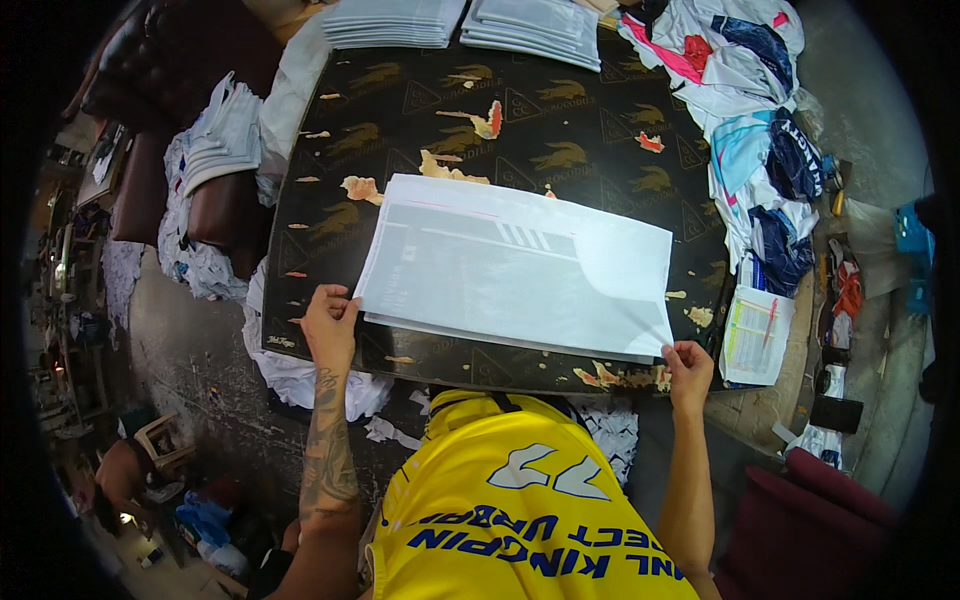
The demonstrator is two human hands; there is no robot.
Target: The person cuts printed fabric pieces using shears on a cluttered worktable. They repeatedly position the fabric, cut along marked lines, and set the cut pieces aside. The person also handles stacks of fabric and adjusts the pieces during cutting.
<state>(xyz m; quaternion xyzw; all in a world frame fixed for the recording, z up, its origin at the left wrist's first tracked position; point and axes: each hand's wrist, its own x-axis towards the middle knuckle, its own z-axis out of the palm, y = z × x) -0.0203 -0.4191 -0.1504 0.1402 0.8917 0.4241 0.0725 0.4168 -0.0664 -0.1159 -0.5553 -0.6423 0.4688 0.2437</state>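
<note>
A folded white fabric panel [510,265] with pale grey stripes and faint print lies on a dark, patterned tabletop [450,365] with torn, peeling patches. My left hand [330,315] is at the panel's lower-left corner, thumb and fingers closed on its edge. My right hand [685,370] pinches the lower-right corner. The lower edge shows more than one layer.
Stacks of folded white cloth [390,22] line the far edge. Heaped printed garments [760,160] and a marked paper sheet [755,335] border the right. A brown padded seat [180,50] holding cloth stands left. A maroon seat [790,530] stands lower right.
</note>
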